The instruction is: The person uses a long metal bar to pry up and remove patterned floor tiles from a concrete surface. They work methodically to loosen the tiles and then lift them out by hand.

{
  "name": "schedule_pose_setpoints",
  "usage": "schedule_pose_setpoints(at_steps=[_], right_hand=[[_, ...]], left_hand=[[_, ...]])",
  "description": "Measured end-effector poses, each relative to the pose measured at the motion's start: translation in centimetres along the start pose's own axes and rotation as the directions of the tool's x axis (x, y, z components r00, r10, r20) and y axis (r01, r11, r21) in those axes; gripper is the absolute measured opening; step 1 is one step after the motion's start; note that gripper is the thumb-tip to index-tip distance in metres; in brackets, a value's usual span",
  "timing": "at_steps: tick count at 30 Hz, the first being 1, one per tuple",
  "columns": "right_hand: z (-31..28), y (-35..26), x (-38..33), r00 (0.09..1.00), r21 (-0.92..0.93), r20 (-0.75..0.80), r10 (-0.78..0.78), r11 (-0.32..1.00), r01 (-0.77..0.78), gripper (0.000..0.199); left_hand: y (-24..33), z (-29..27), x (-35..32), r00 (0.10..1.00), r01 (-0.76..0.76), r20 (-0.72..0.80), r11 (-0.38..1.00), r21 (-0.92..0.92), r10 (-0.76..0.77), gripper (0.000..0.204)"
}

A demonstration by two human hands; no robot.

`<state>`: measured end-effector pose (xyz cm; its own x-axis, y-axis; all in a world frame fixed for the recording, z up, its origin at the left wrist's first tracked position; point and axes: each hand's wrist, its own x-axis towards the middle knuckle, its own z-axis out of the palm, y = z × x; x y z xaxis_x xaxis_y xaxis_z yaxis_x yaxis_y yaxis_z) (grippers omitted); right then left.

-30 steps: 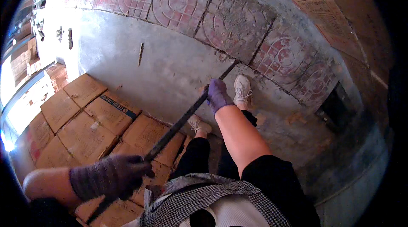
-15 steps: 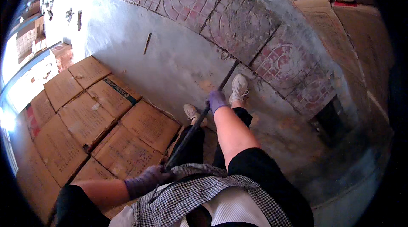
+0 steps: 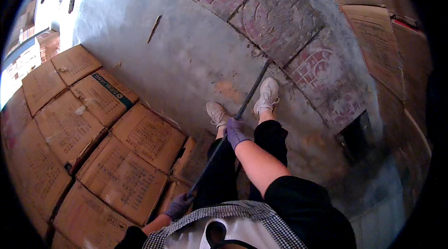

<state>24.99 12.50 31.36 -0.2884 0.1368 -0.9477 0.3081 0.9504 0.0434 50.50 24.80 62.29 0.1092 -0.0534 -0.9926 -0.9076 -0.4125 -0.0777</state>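
Note:
A long dark bar [image 3: 252, 92] slants from my waist out to the floor between my shoes. Its far tip rests at the dirt-filled seam along the reddish patterned paving tiles [image 3: 268, 27]. My right hand [image 3: 236, 133], in a purple glove, is wrapped round the bar at about its middle. Close to my body, my left hand [image 3: 179, 206], also gloved in purple, grips the near end. The bar's end beyond the left hand is hidden. My right shoe [image 3: 268, 95] stands just beside the tip, and my left shoe [image 3: 217, 113] is on the other side of the bar.
Stacked brown cartons [image 3: 126, 174] fill the left side, close to my left arm. More cartons [image 3: 375, 39] line the right. A dark rectangular hole [image 3: 355, 137] lies at the tile row's near end. A thin stick [image 3: 154, 28] lies on the grey concrete floor [image 3: 182, 62].
My head view has shifted. Both hands have drawn back toward my body with the bar between them, the right one now farther from the shoes. The bar's tip stays near the same seam.

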Motion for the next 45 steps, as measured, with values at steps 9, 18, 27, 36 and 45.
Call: schedule_pose_setpoints(at_steps=[9, 18, 27, 36, 45], right_hand=[[1.1, -7.3, -3.5, 0.968, 0.255, 0.201, -0.153, 0.962, 0.099, 0.018], [-1.0, -15.4, -7.9, 0.906, 0.651, 0.394, -0.158, 0.743, -0.153, 0.019], [-3.7, -20.6, -9.5, 0.920, 0.469, 0.302, -0.248, 0.879, 0.083, 0.035], [-7.4, -19.7, -13.6, 0.894, 0.642, 0.431, -0.121, 0.737, -0.210, 0.018], [-10.6, -20.4, -9.5, 0.922, 0.611, 0.388, -0.009, 0.752, -0.249, 0.010]], left_hand=[[8.1, -10.6, -7.8, 0.989, -0.033, 0.116, 0.896, -0.444, 0.095, 0.032], [30.1, -24.7, -16.5, 0.955, 0.276, 0.247, 0.794, -0.542, -0.164, 0.036], [37.6, -27.6, -17.8, 0.908, -0.374, 0.201, 0.928, -0.011, 0.368, 0.041], [35.0, -24.3, -20.5, 0.877, -0.446, 0.291, 0.872, 0.200, 0.382, 0.032], [42.7, -24.0, -22.7, 0.902, 0.407, 0.380, 0.698, -0.588, -0.206, 0.047]])
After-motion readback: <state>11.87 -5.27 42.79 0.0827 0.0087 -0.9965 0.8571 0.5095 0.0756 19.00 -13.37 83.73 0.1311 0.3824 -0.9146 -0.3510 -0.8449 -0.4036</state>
